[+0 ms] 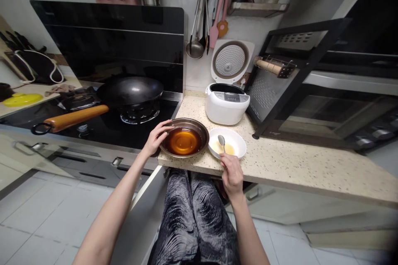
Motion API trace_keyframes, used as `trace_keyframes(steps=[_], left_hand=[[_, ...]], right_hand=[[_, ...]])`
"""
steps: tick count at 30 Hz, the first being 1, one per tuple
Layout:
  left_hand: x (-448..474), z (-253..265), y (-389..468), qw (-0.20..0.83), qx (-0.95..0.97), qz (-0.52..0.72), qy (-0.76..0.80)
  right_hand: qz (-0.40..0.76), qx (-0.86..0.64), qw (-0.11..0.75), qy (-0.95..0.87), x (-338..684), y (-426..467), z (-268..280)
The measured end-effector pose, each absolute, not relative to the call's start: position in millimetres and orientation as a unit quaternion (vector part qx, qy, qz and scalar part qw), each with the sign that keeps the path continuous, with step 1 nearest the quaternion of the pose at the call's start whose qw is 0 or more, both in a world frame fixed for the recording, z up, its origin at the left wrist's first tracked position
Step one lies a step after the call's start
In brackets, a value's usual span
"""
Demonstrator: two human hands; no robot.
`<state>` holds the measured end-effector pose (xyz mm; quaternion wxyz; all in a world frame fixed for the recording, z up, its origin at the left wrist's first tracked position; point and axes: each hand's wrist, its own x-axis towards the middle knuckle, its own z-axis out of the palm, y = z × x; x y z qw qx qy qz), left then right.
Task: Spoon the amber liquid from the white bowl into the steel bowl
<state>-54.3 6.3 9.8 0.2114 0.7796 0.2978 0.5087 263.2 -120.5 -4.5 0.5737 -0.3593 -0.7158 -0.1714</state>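
Note:
A round metal bowl (203, 126) of amber-brown liquid stands at the counter's left end. My left hand (156, 137) grips its left rim, fingers on top and thumb lower down. Just right of it, almost touching, is a white bowl (241, 143) with a little yellowish liquid in the bottom. My right hand (232, 174) is closed around the handle of a metal spoon (221, 139). The spoon's head points up and away over the white bowl. Its handle end is hidden in my fingers.
Behind the bowls is a white rice cooker (226, 109), lid raised. A black wok (130, 91) sits on the stove at left, its wooden handle (77, 118) jutting toward the front. An oven (336, 112) in a black rack is at right. An open cabinet door (149, 203) stands below the counter.

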Motion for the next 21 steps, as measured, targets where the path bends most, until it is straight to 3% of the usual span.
trace_keyframes(steps=[3,11,21], left_hand=[[-54,10,6,0.214,0.779,0.508,0.299],[-53,10,6,0.214,0.776,0.516,0.292],[-53,11,6,0.212,0.78,0.509,0.296]], right_hand=[[-0.17,-0.358,0.59,-0.704,262,-121,-3],[-0.096,-0.364,0.746,-0.549,235,-123,11],[0.085,-0.388,0.707,-0.585,198,-110,7]])
